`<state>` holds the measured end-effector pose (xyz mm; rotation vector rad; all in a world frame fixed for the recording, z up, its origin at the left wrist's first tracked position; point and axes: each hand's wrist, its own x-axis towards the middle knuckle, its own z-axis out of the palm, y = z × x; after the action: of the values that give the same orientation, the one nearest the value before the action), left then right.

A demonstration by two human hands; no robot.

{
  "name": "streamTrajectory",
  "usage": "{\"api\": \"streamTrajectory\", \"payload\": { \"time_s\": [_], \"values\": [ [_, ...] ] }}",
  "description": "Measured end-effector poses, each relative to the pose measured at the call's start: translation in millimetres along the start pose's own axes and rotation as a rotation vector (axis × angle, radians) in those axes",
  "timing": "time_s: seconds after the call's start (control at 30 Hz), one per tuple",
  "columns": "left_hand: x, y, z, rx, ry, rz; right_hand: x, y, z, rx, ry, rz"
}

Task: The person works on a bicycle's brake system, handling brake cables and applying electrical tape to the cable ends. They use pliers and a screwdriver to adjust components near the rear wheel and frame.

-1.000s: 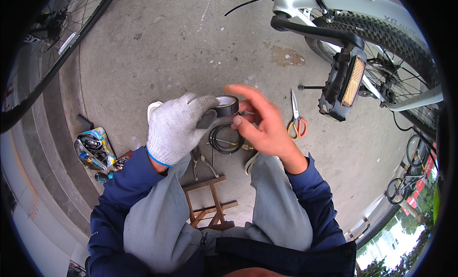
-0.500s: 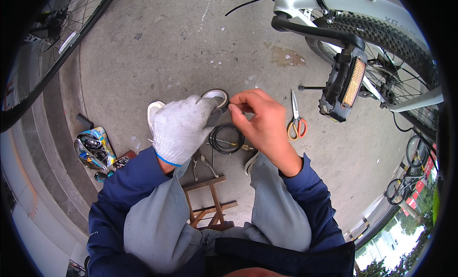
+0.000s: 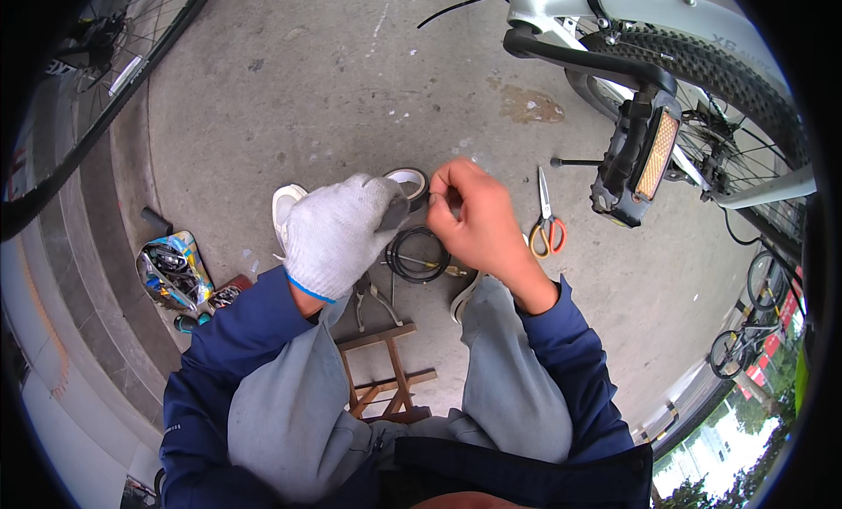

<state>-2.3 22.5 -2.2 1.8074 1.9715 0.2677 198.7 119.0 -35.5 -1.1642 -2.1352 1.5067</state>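
My left hand (image 3: 338,237), in a grey-white knit glove, grips a roll of black tape (image 3: 406,183) with a pale inner core. Bare, my right hand (image 3: 481,227) pinches at the tape roll's right edge with bent thumb and index finger. Under my hands, a coiled black cable (image 3: 407,276) lies on the concrete with a thin metal tool across it. Pliers (image 3: 379,306) lie nearer me, partly hidden by the glove. To the right of my right hand, scissors (image 3: 545,234) with orange and yellow handles lie on the ground.
A white bicycle (image 3: 650,158) stands close at upper right; another wheel (image 3: 155,46) is at upper left. Steps (image 3: 124,316) run along the left beside a bag of tools (image 3: 173,270). A wooden folding stool (image 3: 391,363) sits between my legs. Distant bicycles (image 3: 735,351) stand at right.
My right hand's fingers have drawn in from outstretched to a pinch at the roll's edge. The roll, held in my left hand, has tilted and shifted slightly left, then back right.
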Motion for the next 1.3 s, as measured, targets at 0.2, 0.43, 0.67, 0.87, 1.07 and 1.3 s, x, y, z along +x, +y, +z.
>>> {"api": "streamTrajectory", "payload": {
  "time_s": [0.2, 0.43, 0.67, 0.87, 1.07, 1.3],
  "values": [
    [2, -6, -4, -0.232, 0.111, 0.008, 1, 17, -22, 0.699, -0.309, 0.399],
    [3, -11, -2, -0.509, 0.050, -0.096, -2, 32, -23, 0.938, -0.367, 0.434],
    [1, -16, 4, -0.786, -0.164, -0.330, 0, 48, -34, 0.696, -0.305, 0.262],
    [-2, -20, 18, -1.008, -0.289, -0.379, -10, 53, -23, 0.767, -0.503, 0.272],
    [1, -35, 30, -0.899, -0.146, -0.373, -16, 76, -19, 0.489, -0.335, 0.257],
    [102, -91, -4, -0.260, 0.330, -0.109, -37, 153, -32, -0.281, 0.134, 0.188]
  ]
}}
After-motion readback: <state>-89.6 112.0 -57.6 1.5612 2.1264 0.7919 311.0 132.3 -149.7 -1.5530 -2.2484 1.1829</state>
